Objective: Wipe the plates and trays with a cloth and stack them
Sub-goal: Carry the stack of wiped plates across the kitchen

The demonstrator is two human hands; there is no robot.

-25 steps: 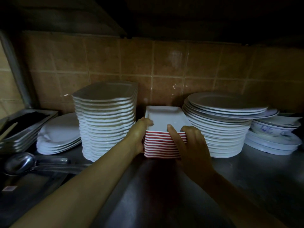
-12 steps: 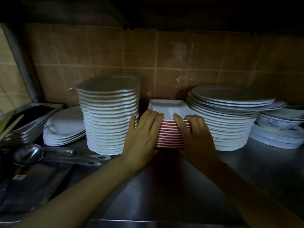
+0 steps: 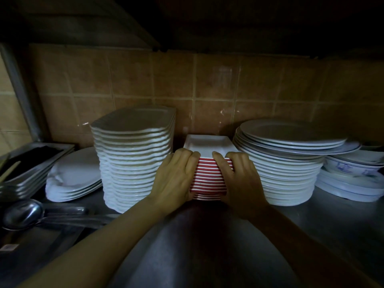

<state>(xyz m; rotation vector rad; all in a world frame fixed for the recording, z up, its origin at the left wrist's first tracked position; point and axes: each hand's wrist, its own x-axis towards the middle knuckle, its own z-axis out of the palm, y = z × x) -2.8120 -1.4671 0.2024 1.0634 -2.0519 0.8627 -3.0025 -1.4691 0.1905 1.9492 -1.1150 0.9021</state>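
1. My left hand (image 3: 175,177) wraps the left front corner of the red stack (image 3: 209,175), fingers curled over its top rim.
2. My right hand (image 3: 241,179) clamps the right front corner, fingertips (image 3: 217,155) hooked onto the white top dish.
3. The red stack sits on the steel counter (image 3: 207,246) at 12 o'clock from me, against the tiled wall (image 3: 207,90).
4. At its 9 o'clock, just beside it: the tall white stack (image 3: 133,163), standing higher.
5. At its 3 o'clock: round plates (image 3: 291,163), piled close.
6. Far at 9: low oval plates (image 3: 74,179), steel trays (image 3: 31,163), a ladle (image 3: 22,213).
7. Far at 3: blue-patterned bowls (image 3: 353,171) on more plates.
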